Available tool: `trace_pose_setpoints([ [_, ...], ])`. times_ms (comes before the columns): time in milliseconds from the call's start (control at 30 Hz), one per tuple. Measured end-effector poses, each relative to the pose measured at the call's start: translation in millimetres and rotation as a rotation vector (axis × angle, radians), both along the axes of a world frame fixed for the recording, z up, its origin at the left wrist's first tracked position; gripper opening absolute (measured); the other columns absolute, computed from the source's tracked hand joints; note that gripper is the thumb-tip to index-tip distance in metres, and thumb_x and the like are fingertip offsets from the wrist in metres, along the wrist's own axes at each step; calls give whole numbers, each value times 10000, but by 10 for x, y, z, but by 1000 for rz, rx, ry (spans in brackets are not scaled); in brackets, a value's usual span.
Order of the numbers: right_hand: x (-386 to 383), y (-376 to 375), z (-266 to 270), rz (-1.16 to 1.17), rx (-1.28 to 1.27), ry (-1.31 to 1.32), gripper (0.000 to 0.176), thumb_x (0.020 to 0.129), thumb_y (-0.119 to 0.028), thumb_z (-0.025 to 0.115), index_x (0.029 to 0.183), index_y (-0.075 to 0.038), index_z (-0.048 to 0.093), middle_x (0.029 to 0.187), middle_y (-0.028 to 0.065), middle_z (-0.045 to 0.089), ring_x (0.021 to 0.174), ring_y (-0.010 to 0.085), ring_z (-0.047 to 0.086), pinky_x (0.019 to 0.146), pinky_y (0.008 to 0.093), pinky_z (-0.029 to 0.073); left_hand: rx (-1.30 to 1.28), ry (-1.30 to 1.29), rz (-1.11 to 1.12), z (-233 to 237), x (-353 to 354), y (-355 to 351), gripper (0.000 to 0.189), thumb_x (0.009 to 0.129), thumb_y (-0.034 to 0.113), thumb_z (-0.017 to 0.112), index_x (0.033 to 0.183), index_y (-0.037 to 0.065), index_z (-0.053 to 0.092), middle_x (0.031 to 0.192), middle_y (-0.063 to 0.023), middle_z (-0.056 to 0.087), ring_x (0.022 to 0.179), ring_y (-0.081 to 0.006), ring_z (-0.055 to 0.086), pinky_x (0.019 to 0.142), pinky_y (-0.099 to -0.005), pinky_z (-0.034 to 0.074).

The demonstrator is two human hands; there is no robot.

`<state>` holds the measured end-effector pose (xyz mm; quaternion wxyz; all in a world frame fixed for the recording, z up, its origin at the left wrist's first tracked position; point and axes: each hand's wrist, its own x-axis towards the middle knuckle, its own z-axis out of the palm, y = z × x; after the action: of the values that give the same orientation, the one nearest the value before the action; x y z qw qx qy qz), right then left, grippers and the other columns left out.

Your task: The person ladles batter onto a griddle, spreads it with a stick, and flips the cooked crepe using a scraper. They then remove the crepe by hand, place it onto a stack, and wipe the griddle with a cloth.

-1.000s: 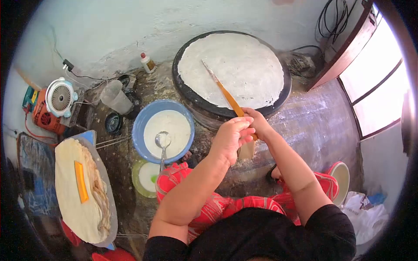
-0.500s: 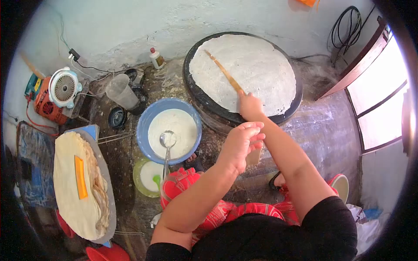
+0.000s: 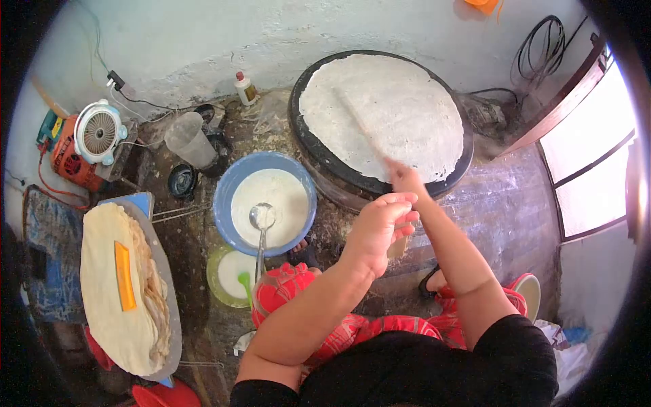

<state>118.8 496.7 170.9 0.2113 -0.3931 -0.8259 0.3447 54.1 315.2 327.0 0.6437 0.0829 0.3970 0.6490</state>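
My right hand (image 3: 407, 180) is closed on the end of a long, flat wooden spatula (image 3: 363, 122), which looks blurred. The spatula lies over a thin, pale crepe (image 3: 413, 102) that covers most of a round black griddle (image 3: 302, 139). My left hand (image 3: 380, 229) hovers near my right wrist, fingers apart and loosely curled, holding nothing. To the left, a blue basin (image 3: 220, 220) contains white batter (image 3: 285, 197), and a metal ladle (image 3: 262, 220) rests in it. A smaller green bowl (image 3: 215, 281) of white liquid with a green utensil (image 3: 245, 279) stands below it.
At left, stacked folded crepes (image 3: 108, 298) lie on a grey board with an orange-yellow strip (image 3: 125, 275) on top. A small fan (image 3: 100, 133), a clear plastic jug (image 3: 190, 139) and a bottle (image 3: 245, 89) stand near the wall. A curved panel (image 3: 563, 112) rises at right.
My right hand has moved slightly right and down, and the spatula's tip has shifted right across the crepe. My left hand stays in nearly the same place.
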Motion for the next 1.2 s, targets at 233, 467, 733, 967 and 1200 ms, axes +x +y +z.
trace_pose_setpoints([
  [233, -242, -1118, -213, 445, -457, -64, 389, 878, -187, 403, 1259, -110, 424, 755, 39, 555, 614, 114, 478, 556, 247, 410, -28, -8, 22, -14, 78, 52, 250, 801, 138, 505, 1019, 23, 547, 981, -39, 549, 848, -124, 533, 701, -249, 434],
  [467, -755, -1478, -323, 306, -807, -168, 444, 875, -242, 437, 1293, -113, 361, 886, 67, 580, 713, 141, 527, 589, 270, 438, -26, 5, 46, -62, 16, 79, 231, 804, 119, 511, 1017, 35, 544, 1014, -45, 555, 863, -157, 549, 733, -286, 429],
  [733, -184, -1467, -969, 585, -310, -127, 564, 845, -265, 525, 1322, -73, 293, 1220, 95, 478, 1067, 228, 490, 876, 338, 391, -3, 35, 106, 6, -121, 28, 268, 785, 165, 507, 1008, 22, 549, 939, -49, 543, 797, -120, 517, 655, -246, 425],
  [967, 701, -1521, -1012, 621, -284, -486, 397, 809, -294, 520, 1156, -101, 508, 942, 197, 596, 855, 316, 593, 760, 380, 461, 202, 91, 443, 383, -578, -340, 253, 788, 126, 544, 1018, 19, 542, 962, -58, 559, 830, -153, 546, 701, -267, 443],
  [1200, 1359, -1540, -938, 528, -702, -518, 384, 844, -168, 551, 1177, 12, 485, 968, 86, 604, 725, 135, 578, 661, 263, 483, -140, 1217, 1140, 174, -1569, -1620, 334, 782, 158, 601, 1063, -10, 539, 1025, -117, 571, 933, -205, 551, 811, -291, 421],
])
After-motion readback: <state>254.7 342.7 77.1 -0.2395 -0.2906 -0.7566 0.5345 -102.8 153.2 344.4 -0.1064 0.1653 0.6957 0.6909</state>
